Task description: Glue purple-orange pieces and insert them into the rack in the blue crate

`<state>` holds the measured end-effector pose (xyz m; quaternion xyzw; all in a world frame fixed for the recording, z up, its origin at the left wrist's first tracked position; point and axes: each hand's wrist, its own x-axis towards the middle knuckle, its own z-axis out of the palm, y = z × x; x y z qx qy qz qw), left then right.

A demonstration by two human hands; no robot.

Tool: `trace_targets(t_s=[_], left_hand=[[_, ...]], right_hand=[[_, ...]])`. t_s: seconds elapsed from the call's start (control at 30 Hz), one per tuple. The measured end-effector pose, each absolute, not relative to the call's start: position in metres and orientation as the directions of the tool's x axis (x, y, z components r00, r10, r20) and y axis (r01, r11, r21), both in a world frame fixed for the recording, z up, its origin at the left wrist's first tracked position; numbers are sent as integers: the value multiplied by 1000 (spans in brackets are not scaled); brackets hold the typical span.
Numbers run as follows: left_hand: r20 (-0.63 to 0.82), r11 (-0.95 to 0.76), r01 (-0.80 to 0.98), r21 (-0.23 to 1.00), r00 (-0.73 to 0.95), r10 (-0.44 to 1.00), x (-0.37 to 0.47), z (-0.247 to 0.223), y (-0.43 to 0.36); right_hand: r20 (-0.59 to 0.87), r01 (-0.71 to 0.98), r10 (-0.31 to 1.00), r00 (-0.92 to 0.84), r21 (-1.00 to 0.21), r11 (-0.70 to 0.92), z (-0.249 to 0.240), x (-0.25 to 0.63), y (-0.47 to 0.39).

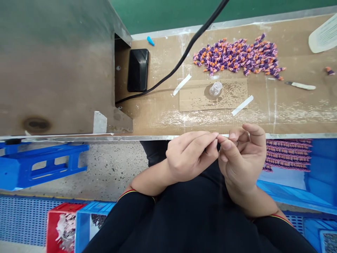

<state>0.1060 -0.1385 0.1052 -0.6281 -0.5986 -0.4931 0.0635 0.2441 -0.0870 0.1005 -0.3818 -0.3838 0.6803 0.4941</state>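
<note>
At the table's front edge, my left hand (193, 153) and my right hand (240, 154) meet fingertip to fingertip. Thumb and forefinger of each are pinched together; whatever lies between them is too small or hidden to make out. The right hand's other fingers are curled loosely. Just beyond the hands, a small clear plastic cup (216, 88) stands on a wet-spotted cardboard piece (191, 100). Behind it spreads a pile of small purple, orange and pink pieces (239, 56).
A metal box (58, 70) fills the left, with a black cable (181, 59) crossing from it. A phone (138, 70), a blue tip (150, 41), a white-handled knife (302, 85) and a white container (323, 35) lie around. At right below, a blue crate (321, 168) holds rows of pieces.
</note>
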Motion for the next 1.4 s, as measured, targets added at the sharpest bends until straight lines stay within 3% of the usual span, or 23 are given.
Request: trace_targets(t_s=[1.0,1.23,1.4], left_hand=[[703,-269,817,510,-215,679,109,99,-136],[693,-279,800,531,-220,687,110,97,-137],[732,-298,803,516,-232,640,113,92,-135]], right_hand=[[-287,-363,901,-325,-842,-399,97,247,-75],[-429,-370,756,-495,-683,-630,90,252,-67],[-438,-380,693,-572,-607,-698,91,251,-63]])
